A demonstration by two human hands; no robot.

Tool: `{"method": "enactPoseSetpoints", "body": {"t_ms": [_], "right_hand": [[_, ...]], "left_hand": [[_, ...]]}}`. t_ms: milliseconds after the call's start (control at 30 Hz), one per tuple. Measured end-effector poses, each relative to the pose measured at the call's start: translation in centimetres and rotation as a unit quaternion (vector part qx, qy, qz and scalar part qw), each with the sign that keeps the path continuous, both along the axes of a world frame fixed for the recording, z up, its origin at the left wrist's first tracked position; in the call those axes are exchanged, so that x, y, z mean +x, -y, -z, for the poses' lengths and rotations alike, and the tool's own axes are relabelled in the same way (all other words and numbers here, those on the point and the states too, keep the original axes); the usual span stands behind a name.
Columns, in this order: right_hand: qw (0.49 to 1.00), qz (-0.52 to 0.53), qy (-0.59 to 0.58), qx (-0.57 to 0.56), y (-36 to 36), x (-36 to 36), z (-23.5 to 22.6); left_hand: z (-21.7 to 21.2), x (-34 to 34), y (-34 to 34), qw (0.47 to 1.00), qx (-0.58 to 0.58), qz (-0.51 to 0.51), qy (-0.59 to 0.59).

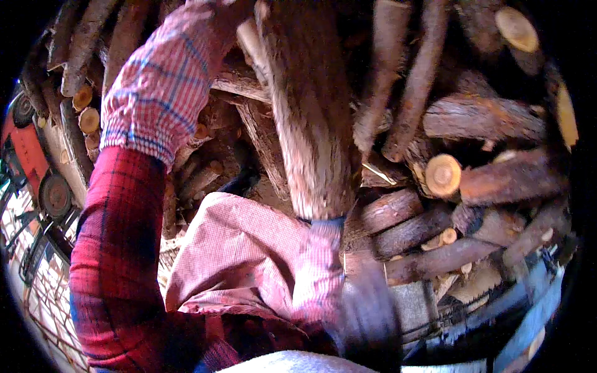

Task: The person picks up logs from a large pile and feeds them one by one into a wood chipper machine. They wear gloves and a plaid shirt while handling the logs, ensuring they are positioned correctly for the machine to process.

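A thick, bark-covered log (311, 112) slants up through the middle of the view, its near end close to my body and its far end cut off by the top edge. My left hand (235, 11) grips it near the far end, dim and partly out of view. At the near end my right hand (326, 222) holds the log from below, fingers hidden behind the wood. Both forearms wear pink checked sleeve covers (161, 93) over a red plaid sleeve (121, 230). A pink checked apron (230, 248) hangs between the arms.
Cut logs are heaped on the right, among them a pale-ended log (443, 176) and a reddish log (485, 118). Thinner logs (90, 46) lean at the far left. A red wheeled machine (28, 152) stands at the left edge. Blue-grey material (528, 311) lies lower right.
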State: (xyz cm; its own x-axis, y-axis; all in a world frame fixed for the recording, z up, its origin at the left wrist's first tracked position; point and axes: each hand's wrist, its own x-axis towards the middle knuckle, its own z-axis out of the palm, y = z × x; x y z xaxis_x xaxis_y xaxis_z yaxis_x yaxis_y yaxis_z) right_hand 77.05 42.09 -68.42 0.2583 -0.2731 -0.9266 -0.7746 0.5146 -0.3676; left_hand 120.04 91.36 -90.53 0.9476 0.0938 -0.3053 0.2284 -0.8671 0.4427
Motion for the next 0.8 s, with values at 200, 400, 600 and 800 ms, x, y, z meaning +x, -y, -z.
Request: {"method": "enactPoseSetpoints", "body": {"t_ms": [200, 400, 600, 800], "right_hand": [[0.998, -0.035, 0.053, 0.025, -3.0, -1.0, -9.2], [0.976, -0.06, 0.175, 0.112, -10.0, 5.7, -11.8], [0.834, -0.467, 0.285, 0.068, -14.9, 15.1, -20.7], [0.786, -0.347, 0.508, 0.059, -5.5, 29.3, -36.5]], "left_hand": [[-15.8, -12.9, -5.7, 0.972, -0.088, -0.139, -0.166], [-34.7, -32.5, -8.5, 0.852, -0.362, -0.291, -0.242], [-45.6, -48.1, -8.9, 0.574, -0.478, -0.616, -0.251], [-48.2, -38.0, 5.0, 0.73, -0.563, -0.351, -0.164]]}}
